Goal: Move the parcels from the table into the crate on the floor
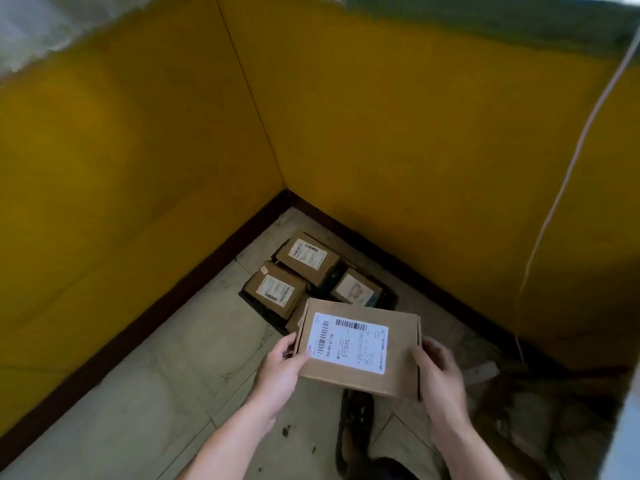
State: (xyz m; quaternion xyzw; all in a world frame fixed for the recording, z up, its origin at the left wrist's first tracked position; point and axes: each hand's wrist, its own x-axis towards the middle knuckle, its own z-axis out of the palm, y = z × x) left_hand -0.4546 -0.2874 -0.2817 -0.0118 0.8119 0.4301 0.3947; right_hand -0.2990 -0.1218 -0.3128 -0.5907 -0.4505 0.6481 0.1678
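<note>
A flat cardboard parcel (360,351) with a white shipping label (349,344) on its top face is held in the air between both hands, above the tiled floor (156,386) and just in front of the crate. The left hand (280,372) has its grip clamped on the parcel's left edge, thumb on top near the label and fingers underneath. The right hand (440,375) has its grip clamped on the right edge, fingers wrapped along the side; it looks slightly blurred. The dark crate (389,299) sits on the floor in the corner where two yellow walls (415,133) meet above a dark baseboard (156,313). Three labelled boxes show inside it: one at the back (308,257), one at the left (275,289), and one at the right (356,287), lying close together with their labels up. The edge of a further box (297,317) peeks out just behind the held parcel's left corner. A thin pale cord (568,174) hangs down the right wall. A dark shoe (355,427) shows on the floor below the parcel, between the forearms.
</note>
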